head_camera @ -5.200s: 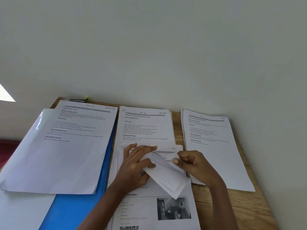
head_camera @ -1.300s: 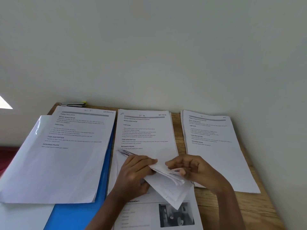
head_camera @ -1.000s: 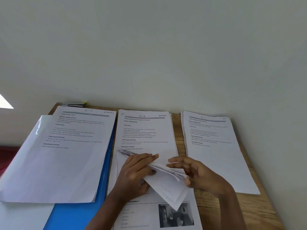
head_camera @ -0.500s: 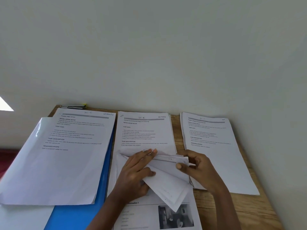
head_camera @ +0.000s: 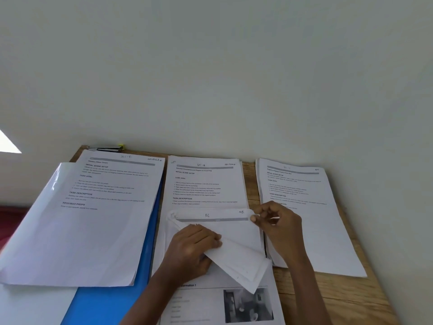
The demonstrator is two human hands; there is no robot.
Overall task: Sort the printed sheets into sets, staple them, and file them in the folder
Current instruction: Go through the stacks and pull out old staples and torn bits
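Folded sheets point(head_camera: 236, 252): print under the left fingers point(head_camera: 208, 239) is covered; the wording in the header band is too blurred to read.
Blue folder point(head_camera: 110, 301): left of those fingers, mostly under a pile point(head_camera: 89, 226), cut by the lower edge.
Photo sheet point(head_camera: 210, 306): nearer than the fingers, cut off below; photo blurred.
Dark object point(head_camera: 106, 149): far beyond the fingers, too small to identify.

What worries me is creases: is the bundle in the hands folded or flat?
Folded: the left hand holds a flap of the bundle turned down, while the right hand pinches its top corner.
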